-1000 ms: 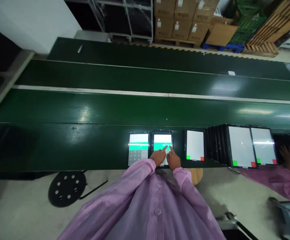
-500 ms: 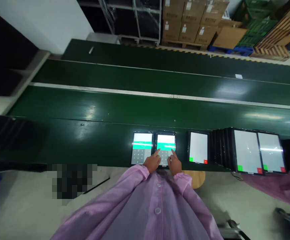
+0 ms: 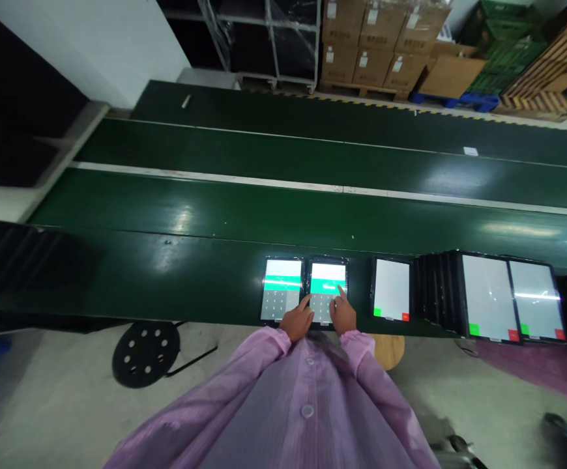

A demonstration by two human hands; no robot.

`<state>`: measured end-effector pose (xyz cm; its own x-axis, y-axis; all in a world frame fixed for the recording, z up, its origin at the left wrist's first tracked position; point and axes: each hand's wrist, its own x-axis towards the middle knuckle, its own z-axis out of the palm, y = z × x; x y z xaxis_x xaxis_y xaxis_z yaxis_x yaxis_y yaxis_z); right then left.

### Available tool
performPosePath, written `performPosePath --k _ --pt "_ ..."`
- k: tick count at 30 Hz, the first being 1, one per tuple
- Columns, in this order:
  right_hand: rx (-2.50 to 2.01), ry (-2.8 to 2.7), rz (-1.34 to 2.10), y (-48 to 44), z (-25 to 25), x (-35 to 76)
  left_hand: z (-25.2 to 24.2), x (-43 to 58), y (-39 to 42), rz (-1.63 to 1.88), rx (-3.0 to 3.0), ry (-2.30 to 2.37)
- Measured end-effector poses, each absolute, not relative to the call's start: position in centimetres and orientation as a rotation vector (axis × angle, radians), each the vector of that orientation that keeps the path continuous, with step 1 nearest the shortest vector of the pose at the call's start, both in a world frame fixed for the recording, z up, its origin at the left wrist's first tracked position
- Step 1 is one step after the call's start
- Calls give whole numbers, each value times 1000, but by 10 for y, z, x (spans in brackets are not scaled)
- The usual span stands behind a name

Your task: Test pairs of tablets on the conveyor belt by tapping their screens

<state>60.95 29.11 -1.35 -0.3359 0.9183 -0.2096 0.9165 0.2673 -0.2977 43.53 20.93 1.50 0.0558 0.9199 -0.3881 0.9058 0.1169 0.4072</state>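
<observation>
Two lit tablets lie side by side at the near edge of the green table, each with a teal band and a grey keypad on its screen. My left hand (image 3: 297,322) is over the gap between the left tablet (image 3: 281,285) and the right tablet (image 3: 326,276), its index finger stretched toward the right one's keypad. Over the right side of that right tablet is my right hand (image 3: 343,315), index finger pointing up at the teal band. Both hands have a finger extended and hold nothing.
Right of my hands lies a tablet (image 3: 392,288) with a white screen, then a row of dark upright devices (image 3: 435,286) and two more white-screened tablets (image 3: 489,293). Another person's pink sleeve (image 3: 523,365) shows at far right. A round stool (image 3: 145,354) stands lower left.
The view has shifted slightly, so the table and tablets appear a little further right. My right index finger sits slightly higher on the right tablet's screen.
</observation>
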Motion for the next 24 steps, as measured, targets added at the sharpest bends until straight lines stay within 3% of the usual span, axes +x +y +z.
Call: performPosePath --k 14,24 --pt "-1570 -2645 784 254 -19 592 10 433 210 12 1816 1808" --pt "-1851 -2536 546 290 -8 606 5 439 225 -73 1890 1714"
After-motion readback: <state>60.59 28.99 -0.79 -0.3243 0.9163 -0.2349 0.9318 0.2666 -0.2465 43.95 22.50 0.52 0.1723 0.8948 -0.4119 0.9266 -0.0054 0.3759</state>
